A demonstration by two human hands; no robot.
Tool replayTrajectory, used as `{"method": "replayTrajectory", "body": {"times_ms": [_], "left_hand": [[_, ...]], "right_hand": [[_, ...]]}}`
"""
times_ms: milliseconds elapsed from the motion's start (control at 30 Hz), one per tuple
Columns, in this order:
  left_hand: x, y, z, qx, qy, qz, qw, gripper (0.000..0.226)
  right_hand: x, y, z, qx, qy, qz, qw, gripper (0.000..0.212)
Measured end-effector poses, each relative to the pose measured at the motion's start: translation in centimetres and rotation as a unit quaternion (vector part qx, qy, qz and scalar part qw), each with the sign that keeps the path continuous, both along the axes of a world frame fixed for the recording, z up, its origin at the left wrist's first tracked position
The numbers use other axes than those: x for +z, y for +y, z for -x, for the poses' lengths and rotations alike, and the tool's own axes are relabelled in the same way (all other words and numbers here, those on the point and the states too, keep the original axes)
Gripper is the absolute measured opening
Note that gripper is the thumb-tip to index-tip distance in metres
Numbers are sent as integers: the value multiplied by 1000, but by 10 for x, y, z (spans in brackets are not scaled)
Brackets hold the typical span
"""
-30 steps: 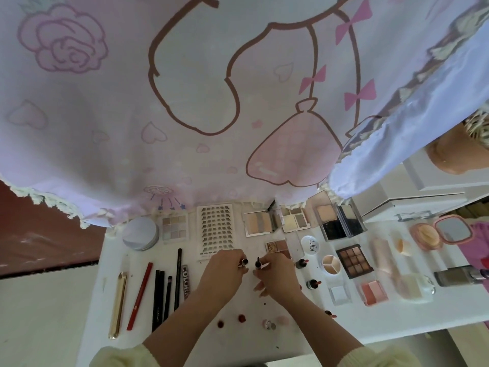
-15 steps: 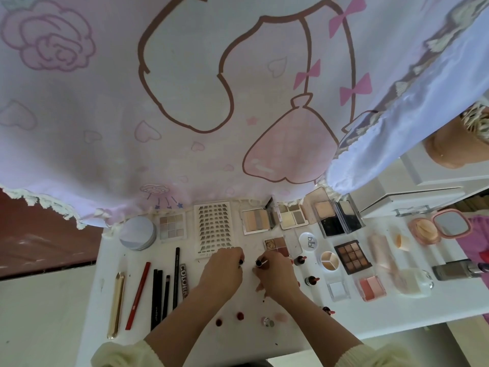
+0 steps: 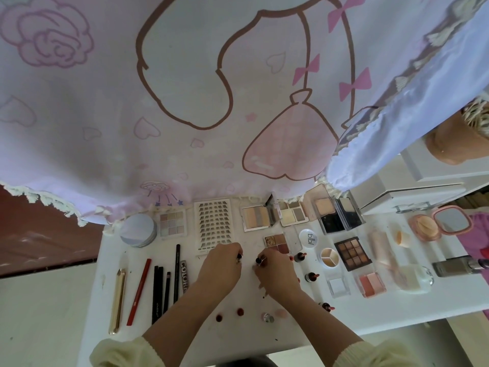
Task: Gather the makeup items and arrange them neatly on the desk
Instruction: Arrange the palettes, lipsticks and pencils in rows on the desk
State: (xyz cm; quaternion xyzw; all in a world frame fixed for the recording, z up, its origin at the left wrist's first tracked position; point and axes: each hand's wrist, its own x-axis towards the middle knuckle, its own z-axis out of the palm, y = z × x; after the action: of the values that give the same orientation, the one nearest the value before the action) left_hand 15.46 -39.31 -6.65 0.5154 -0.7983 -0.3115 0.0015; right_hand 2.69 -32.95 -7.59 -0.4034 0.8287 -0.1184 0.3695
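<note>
Both hands have barely shifted since a second ago and stay knuckle to knuckle at the middle of the white tabletop [image 3: 370, 311]. The left hand [image 3: 219, 268] has its fingers curled, pinching the left vial [image 3: 239, 257], small, dark and glossy; the right hand [image 3: 276, 275] pinches the right vial [image 3: 258, 260], which has a dark round cap, and the two vials sit near each other without touching. Left of the hands lie slim, matte pencils [image 3: 158, 292] in a tidy parallel row, with a shiny gold tube [image 3: 117, 300] close to the tabletop's left edge. Behind the hands sit a flat lash card [image 3: 213, 225], a round tin [image 3: 139, 230] and square pan palettes [image 3: 353, 252] toward the right. Two red caps [image 3: 240, 311] and a silvery cap [image 3: 267, 317] stand on the bare strip between the wrists and the front edge, where cream knitted sleeves [image 3: 119, 352] cross it. A soft pink cloth [image 3: 185, 115] with a fringed hem overhangs the back edge, just touching the rearmost items, so the open room lies in front of the hands.
</note>
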Motion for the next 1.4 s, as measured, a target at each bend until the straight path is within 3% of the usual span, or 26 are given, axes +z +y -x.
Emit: {"method": "replayTrajectory", "body": {"times_ms": [333, 500, 733, 800, 867, 1000, 1100, 1200, 1300, 1400], "left_hand": [[2, 2, -2, -8, -14, -5, 1000, 28], [15, 3, -7, -14, -3, -23, 1000, 48], [66, 9, -62, 146, 146, 61, 976, 43], [62, 7, -72, 165, 130, 48, 976, 44], [49, 8, -76, 158, 55, 33, 985, 40], [21, 19, -69, 114, -1, 61, 992, 29], [15, 22, -67, 124, -12, 87, 988, 31], [26, 26, -61, 90, -33, 181, 979, 32], [17, 25, -64, 127, -12, 142, 982, 16], [2, 26, -69, 134, 18, 89, 987, 28]], "right_hand": [[6, 3, 0, -4, -11, 13, 1000, 27], [31, 6, 6, 16, -8, 12, 1000, 42], [104, 19, 14, 60, 76, 111, 989, 17], [121, 10, 3, 81, 38, 137, 987, 15], [124, -1, -16, 124, 9, 129, 984, 17], [102, -24, -52, 232, 42, 63, 970, 25], [88, -32, -68, 269, 76, 34, 960, 25], [81, -36, -75, 270, 85, 15, 959, 22], [76, -38, -76, 274, 95, 8, 957, 16], [73, -39, -76, 274, 99, 8, 957, 16]]}}
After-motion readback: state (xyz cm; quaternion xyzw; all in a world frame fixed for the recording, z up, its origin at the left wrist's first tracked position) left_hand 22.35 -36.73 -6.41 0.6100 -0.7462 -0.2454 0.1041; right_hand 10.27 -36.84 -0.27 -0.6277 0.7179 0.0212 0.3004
